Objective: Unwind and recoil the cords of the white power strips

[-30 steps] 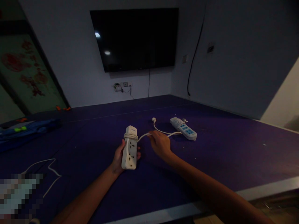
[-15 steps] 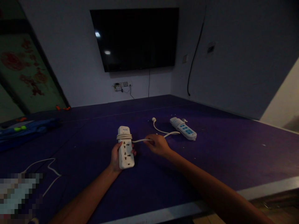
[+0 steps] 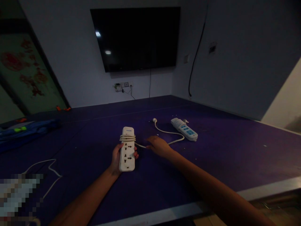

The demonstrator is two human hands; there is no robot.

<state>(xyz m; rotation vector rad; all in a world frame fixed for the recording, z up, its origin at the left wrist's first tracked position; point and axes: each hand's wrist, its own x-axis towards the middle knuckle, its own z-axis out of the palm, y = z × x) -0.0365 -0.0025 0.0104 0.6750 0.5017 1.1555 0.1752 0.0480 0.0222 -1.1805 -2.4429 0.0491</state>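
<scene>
In the head view, my left hand [image 3: 115, 158] is closed around a white power strip [image 3: 127, 158], with the thumb on its near face and fingertips round the right edge. Several turns of its white cord [image 3: 127, 138] are wrapped about the upper part, below a blue logo. My right hand [image 3: 158, 146] holds the cord loosely to the right of the strip, thumb against it and index finger extended. Part of the grip is hidden. Past this hand, the cord curves across the purple surface [image 3: 150, 185] and back to a round white plug [image 3: 154, 120].
A second power strip [image 3: 189, 133] with blue sockets and a wrapped cord lies at the right. Blue cloth [image 3: 30, 128] and a thin white cable [image 3: 55, 171] lie at the left. A television [image 3: 141, 40] hangs on the back wall. The surface's pale front edge [image 3: 164, 216] runs nearby.
The cord between strip and right hand has gone from straight to sagging, and its loop beyond has shifted right. My right hand's fingers have loosened. The left hand has tilted the strip slightly.
</scene>
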